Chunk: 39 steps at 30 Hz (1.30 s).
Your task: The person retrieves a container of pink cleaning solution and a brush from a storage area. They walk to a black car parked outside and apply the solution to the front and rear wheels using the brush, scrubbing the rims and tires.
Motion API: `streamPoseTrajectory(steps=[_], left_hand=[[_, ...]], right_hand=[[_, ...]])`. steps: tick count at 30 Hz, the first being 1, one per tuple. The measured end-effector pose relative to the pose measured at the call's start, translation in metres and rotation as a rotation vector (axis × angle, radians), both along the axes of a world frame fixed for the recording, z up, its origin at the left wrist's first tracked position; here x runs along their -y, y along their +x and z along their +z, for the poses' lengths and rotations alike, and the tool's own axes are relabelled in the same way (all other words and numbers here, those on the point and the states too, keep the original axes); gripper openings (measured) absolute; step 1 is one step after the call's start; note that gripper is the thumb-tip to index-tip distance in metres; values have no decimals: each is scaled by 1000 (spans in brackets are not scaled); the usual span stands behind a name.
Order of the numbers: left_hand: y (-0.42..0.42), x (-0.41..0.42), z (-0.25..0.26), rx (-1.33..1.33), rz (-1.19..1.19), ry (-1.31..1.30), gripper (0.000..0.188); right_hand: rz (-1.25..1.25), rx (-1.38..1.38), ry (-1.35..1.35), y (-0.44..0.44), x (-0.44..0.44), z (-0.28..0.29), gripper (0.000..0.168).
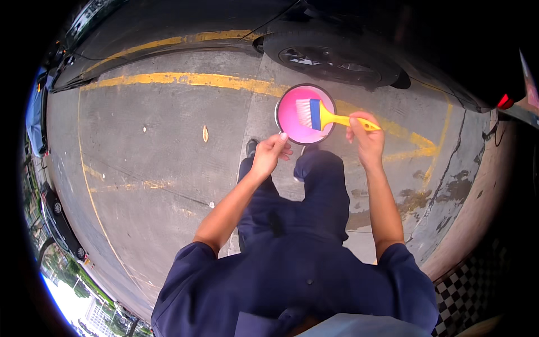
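My right hand grips the yellow handle of a wide paintbrush with a blue band and pale bristles. The brush lies level over the opening of a round bucket, its bristles pointing left. The bucket is pink inside and has a dark rim; whether it holds liquid I cannot tell. At the bucket's lower left edge, my left hand has its thumb and fingers closed at the rim or wire handle. The bucket is in front of my legs, above my shoes.
A dark car's wheel and body stand just beyond the bucket. Concrete ground with yellow painted lines surrounds me, with a dry leaf on it. Another dark car is far left. Wet patches mark the ground at right.
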<state>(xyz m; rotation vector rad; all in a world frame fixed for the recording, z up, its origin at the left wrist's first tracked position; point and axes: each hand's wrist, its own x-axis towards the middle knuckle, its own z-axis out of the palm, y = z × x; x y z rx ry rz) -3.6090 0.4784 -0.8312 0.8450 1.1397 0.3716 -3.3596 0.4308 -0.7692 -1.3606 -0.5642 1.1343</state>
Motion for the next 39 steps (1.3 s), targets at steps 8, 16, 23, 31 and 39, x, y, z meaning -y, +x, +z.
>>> streamPoseTrajectory(steps=[8,16,23,31,39], left_hand=[[1,-49,-237,29,-186,48,46],[2,-79,-373,25,-217,58,47],[8,-95,-379,154,-228,37,49],[-8,-96,-385,176,-265,132,48],[-20,-100,-379,135,-215,106,49]], right_hand=[[201,921,113,-26,-26,-214,12],[401,888,181,-24,-46,-360,14],[-18,194,188,-5,-42,-376,19],[-39,149,298,-11,-36,-373,25],[-131,206,302,-16,-42,-372,26]])
